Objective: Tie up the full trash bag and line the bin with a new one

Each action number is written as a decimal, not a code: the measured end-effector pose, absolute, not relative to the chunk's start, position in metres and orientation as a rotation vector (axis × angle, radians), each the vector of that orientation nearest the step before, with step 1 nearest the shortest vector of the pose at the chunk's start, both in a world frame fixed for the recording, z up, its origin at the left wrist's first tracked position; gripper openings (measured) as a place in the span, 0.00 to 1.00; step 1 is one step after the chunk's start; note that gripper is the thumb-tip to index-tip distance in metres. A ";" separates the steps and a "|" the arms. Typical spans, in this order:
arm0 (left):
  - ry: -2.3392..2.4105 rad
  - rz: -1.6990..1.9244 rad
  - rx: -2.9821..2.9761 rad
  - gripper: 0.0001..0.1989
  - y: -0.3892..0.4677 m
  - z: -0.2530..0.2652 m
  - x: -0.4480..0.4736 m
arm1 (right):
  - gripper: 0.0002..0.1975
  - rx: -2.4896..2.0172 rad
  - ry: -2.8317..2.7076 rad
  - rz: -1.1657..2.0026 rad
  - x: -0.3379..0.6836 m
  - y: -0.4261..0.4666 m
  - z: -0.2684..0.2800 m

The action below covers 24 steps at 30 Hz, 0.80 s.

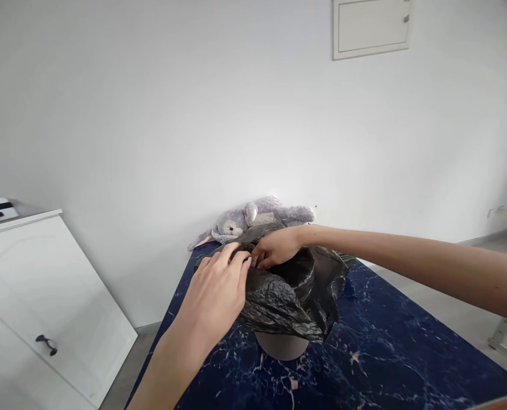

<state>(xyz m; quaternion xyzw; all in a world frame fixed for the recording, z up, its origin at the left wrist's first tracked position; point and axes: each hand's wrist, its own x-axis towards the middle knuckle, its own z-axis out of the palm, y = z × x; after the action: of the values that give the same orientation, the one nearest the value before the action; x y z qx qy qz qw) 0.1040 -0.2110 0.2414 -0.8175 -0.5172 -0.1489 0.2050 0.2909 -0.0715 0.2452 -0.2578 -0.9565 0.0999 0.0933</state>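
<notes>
1. The left hand (217, 290) reaches in from the near left edge, back of the hand up, fingers bent over the near rim of a black plastic bag (291, 296). The fingertips press into the crumpled film; whether they pinch it cannot be told from this side.
2. The bag is draped over a small round bin (282, 346), whose pale brown base shows below the loose plastic. The bin stands on a dark blue marbled table (385, 353), near its middle and toward the far end.
3. The right hand (276, 246) comes across from the right on a long bare forearm. Its fingers are curled tight around a fold of the bag at the far rim, just beside the left fingertips; the two hands almost touch.
4. Behind the bag, at the far table edge against the white wall (151, 114), lies a grey plush toy (253, 219), on its side.
5. To the left stands a white cabinet (35, 290) with a dark handle.
6. High on the wall sits a white panel door (371, 27).
</notes>
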 end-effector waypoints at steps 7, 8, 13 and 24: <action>-1.632 -0.647 -2.407 0.25 -0.153 0.236 0.085 | 0.19 -0.921 -2.325 0.368 0.344 -0.069 0.249; -1.713 -0.738 -2.486 0.26 -0.145 0.234 0.082 | 0.21 -0.942 -2.286 0.403 0.347 -0.064 0.245; -2.112 -1.082 -2.718 0.35 -0.116 0.216 0.070 | 0.35 -0.961 -2.208 0.748 0.358 -0.047 0.213; -2.427 -1.750 -2.772 0.51 -0.130 0.149 0.050 | 0.41 -0.822 -1.604 1.624 0.377 -0.078 0.157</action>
<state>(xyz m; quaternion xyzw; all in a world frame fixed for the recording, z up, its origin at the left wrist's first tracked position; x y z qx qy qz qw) 0.0500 -0.1303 0.1490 -0.6064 -0.5309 -0.3829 -0.4514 0.3775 -0.0780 0.1574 -0.3174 -0.6192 0.6271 0.3501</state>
